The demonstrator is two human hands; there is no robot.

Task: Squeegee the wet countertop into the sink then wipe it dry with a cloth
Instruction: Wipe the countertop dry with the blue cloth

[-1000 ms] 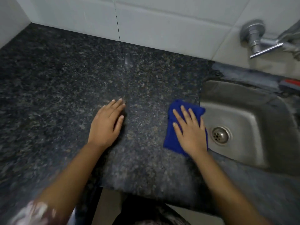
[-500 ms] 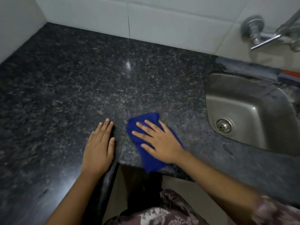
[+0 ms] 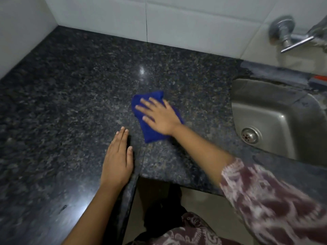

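The drying step is judged to be in hand. A folded blue cloth (image 3: 152, 117) is pressed flat against the dark speckled worktop (image 3: 70, 96) at the centre of the frame, well to the left of the steel sink (image 3: 276, 117) that is set into the worktop at the right edge. The cloth is covered by the right hand (image 3: 159, 117), which is laid open with the fingers spread; nothing is gripped, the cloth being trapped between palm and stone. The left hand (image 3: 117, 160) is laid flat and empty just below and to the left of the cloth, near the front edge of the worktop, and is apart from the cloth. A tap (image 3: 284, 34) is seen at the upper right. No squeegee can be identified with certainty.

For a good result, even pressure should be kept across the whole palm so that the cloth is not bunched. Overlapping strokes are recommended, worked from the rear wall towards the front edge. The upper left corner of the worktop should be included. The bright reflection above the cloth may mark remaining moisture; this cannot be confirmed. The cloth should be refolded to a dry face once it is felt to be saturated.
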